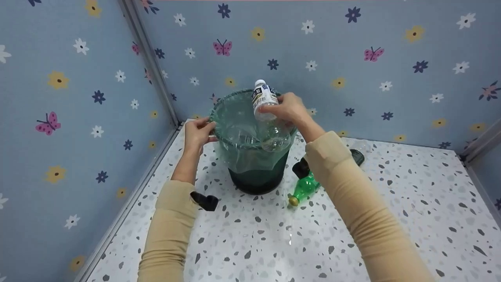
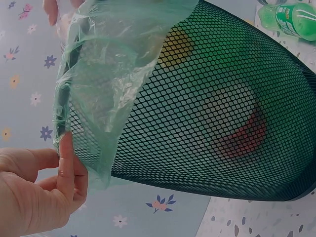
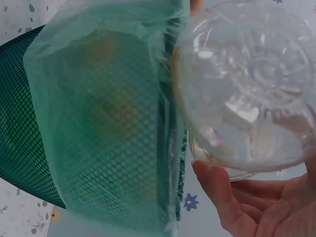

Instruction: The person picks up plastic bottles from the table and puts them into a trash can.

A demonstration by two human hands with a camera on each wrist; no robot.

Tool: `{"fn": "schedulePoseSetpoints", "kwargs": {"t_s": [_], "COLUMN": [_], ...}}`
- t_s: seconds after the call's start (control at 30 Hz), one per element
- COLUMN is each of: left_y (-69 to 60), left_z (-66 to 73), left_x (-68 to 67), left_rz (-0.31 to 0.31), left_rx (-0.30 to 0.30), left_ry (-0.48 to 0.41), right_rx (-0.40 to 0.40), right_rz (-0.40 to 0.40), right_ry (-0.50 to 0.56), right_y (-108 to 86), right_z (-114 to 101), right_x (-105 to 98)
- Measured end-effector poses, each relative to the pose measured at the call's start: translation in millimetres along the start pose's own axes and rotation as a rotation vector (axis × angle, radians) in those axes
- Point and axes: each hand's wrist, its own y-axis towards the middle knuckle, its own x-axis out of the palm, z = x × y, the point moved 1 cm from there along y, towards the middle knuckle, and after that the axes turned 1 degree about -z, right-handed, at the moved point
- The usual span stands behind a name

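Observation:
A clear plastic bottle [image 1: 265, 96] with a white label and white cap is gripped by the right hand [image 1: 290, 109], tilted over the rim of a green mesh bin [image 1: 256, 178]. Its round base [image 3: 247, 89] fills much of the right wrist view. A thin green bag [image 1: 242, 156] lines the bin and folds over the rim. The left hand [image 1: 197, 134] pinches the rim and bag at the left side; its fingers [image 2: 66, 173] show in the left wrist view. Blurred yellow, white and red shapes show through the mesh [image 2: 237, 123].
A green bottle [image 1: 305, 188] with a gold cap lies on the speckled surface [image 1: 250, 243] right of the bin, partly behind the right sleeve. Another dark green and clear item [image 1: 357, 156] lies farther right. Flower-patterned walls [image 1: 305, 51] stand behind and at the left.

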Motion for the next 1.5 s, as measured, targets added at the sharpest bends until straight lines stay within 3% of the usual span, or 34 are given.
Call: {"fn": "schedulePoseSetpoints", "kwargs": {"t_s": [0.07,0.13,0.2,0.33,0.37,0.5,0.57,0.6,0.73,0.8,0.9,1.13,1.23,1.33,1.43,1.47,1.5], "left_y": [35.1,70.5,37.1,-68.6,-75.2,-79.3,-92.9,-113.8,-143.2,-150.4,-149.7,-163.0,-151.3,-137.5,-75.2,-59.0,-48.8], "left_z": [-37.1,-75.4,-37.9,70.5,74.4,74.1,87.1,109.1,138.3,146.4,146.7,160.4,149.9,134.0,68.1,50.7,40.9], "left_x": [-6.0,-15.7,-7.0,17.7,18.8,19.3,22.1,27.8,33.9,36.2,35.2,39.0,37.1,31.4,14.5,9.7,8.2], "left_rz": [0.014,-0.009,-0.011,-0.005,-0.015,-0.001,-0.009,0.015,0.005,0.008,-0.004,0.003,0.013,-0.011,-0.023,-0.032,-0.024], "left_rx": [0.030,0.084,0.026,-0.052,-0.034,-0.010,-0.019,-0.048,-0.069,-0.073,-0.063,-0.058,-0.072,-0.080,0.002,0.037,0.022], "left_ry": [0.013,-0.041,-0.025,0.013,-0.004,0.032,0.032,0.091,0.094,0.113,0.102,0.116,0.132,0.061,-0.025,-0.057,-0.051], "right_rx": [-0.003,-0.007,-0.013,-0.020,-0.020,-0.038,-0.052,-0.060,-0.081,-0.093,-0.117,-0.197,-0.234,-0.274,-0.306,-0.315,-0.321], "right_rz": [0.007,0.018,0.029,0.037,0.035,0.042,0.054,0.061,0.091,0.112,0.140,0.174,0.185,0.202,0.217,0.219,0.218], "right_ry": [-0.023,-0.042,-0.054,-0.017,-0.003,0.045,0.063,0.072,0.120,0.138,0.155,0.184,0.158,0.098,0.053,0.040,0.032], "right_y": [1.8,3.3,4.0,3.0,2.6,1.4,0.9,0.3,-2.4,-4.0,-5.6,-11.2,-13.7,-15.4,-15.6,-15.5,-15.6], "right_z": [0.5,1.4,3.1,6.5,7.4,12.7,17.4,20.0,31.7,38.2,49.6,82.3,98.1,114.5,130.6,135.8,141.0], "right_x": [2.5,3.9,4.0,1.0,0.1,-3.2,-4.9,-5.8,-10.2,-12.9,-17.0,-23.3,-23.3,-21.4,-17.9,-16.4,-14.9]}}
